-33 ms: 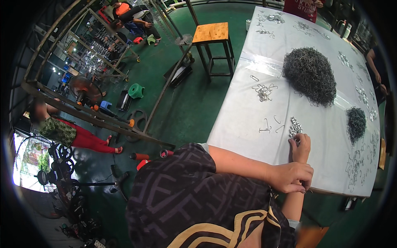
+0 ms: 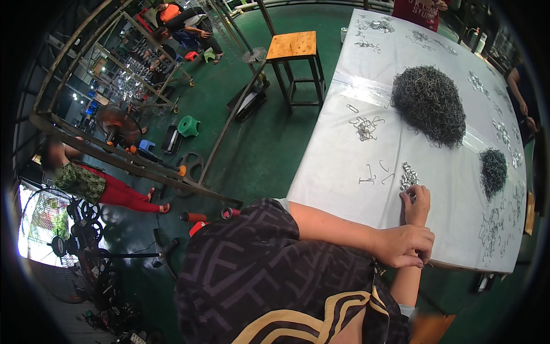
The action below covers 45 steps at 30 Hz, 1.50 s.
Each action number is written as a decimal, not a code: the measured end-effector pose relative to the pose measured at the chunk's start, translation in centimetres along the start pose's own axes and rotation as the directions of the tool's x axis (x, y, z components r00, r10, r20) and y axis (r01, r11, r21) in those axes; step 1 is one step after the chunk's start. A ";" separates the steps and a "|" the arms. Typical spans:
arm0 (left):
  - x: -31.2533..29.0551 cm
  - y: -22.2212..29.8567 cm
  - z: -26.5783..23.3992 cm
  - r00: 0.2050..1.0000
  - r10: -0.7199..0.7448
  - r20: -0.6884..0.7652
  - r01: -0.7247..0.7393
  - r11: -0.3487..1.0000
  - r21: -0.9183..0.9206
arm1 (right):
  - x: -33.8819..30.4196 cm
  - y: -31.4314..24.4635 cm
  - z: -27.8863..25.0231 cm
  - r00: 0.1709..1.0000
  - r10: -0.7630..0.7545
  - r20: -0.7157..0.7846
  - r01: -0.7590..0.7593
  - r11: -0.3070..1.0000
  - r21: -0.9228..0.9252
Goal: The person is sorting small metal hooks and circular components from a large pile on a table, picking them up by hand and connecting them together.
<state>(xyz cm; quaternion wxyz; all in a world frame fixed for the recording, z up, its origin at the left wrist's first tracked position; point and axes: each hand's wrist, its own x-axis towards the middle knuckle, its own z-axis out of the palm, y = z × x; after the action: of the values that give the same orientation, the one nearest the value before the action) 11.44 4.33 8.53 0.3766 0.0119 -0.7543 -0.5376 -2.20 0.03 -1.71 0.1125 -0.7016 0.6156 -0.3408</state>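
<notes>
The left grip lies bent over the right wrist; small metal pieces sit on the surface just beyond the curled right grip; whether either holds anything, I cannot tell

Open tabletop between right fingers and the obstructing smaller dark heap

Far end of the counter from me: pale printed capitals in two rows on a red shirt, upper row tight against my view's top edge.
</notes>
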 end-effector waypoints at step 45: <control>-0.8 -0.2 0.9 0.999 -0.037 0.008 0.037 0.999 0.001 | -1.5 1.0 -0.8 0.955 0.278 -0.105 -0.226 0.908 0.352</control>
<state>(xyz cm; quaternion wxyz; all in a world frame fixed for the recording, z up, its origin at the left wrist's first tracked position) 11.44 5.31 7.84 0.3633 0.0239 -0.7558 -0.5443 -3.51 1.39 -2.22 0.2265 -0.5583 0.6407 -0.4760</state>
